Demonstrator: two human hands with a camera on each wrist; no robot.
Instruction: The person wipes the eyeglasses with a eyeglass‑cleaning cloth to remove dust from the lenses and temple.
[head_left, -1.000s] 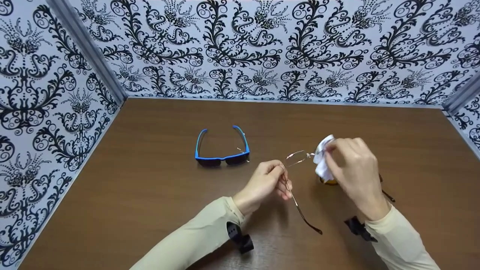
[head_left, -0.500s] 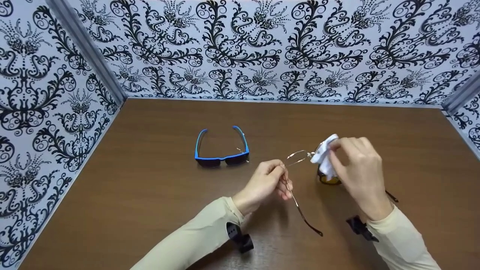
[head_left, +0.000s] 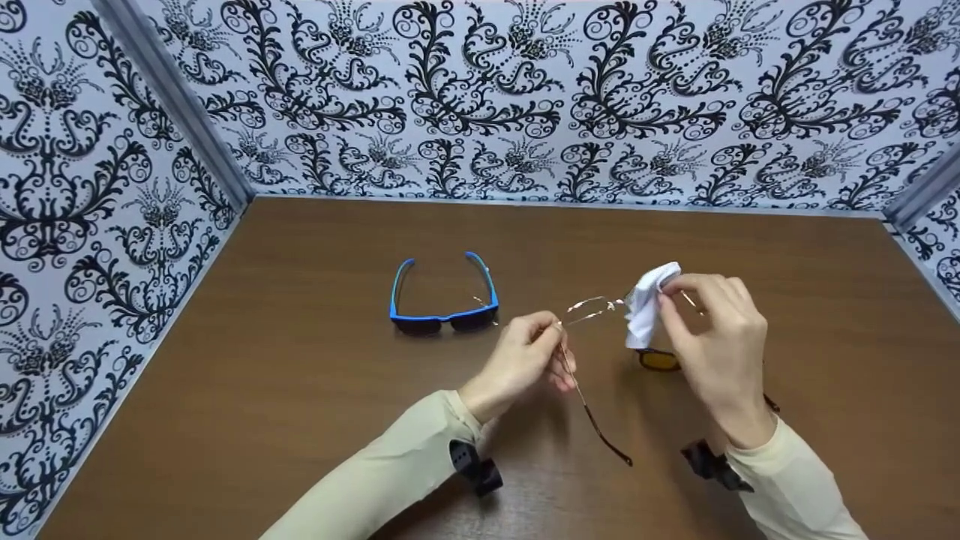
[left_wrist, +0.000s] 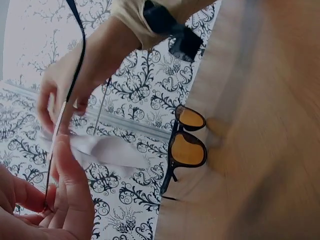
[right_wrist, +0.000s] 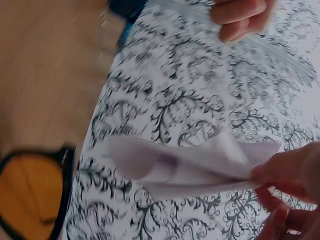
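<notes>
Thin-framed eyeglasses with clear lenses are held above the table. My left hand pinches them near the hinge, and one dark-tipped temple hangs down past its fingers. In my right hand a white cloth is pinched between thumb and fingers, draped over the far lens, which it hides. The right wrist view shows the cloth folded and spread out from the fingertips. Below the cloth, black-framed glasses with orange lenses rest on the table, partly covered by my right hand in the head view.
Blue-framed sunglasses with dark lenses lie on the brown table, temples spread toward the back. A small clear thing lies by their right side, too faint to tell. Patterned panels enclose the table at the back and sides.
The cloth has shifted on the lens and now hangs longer, showing more of the orange-lensed glasses. Both hands and the eyeglasses have moved slightly; the left hand's grip stays the same.
</notes>
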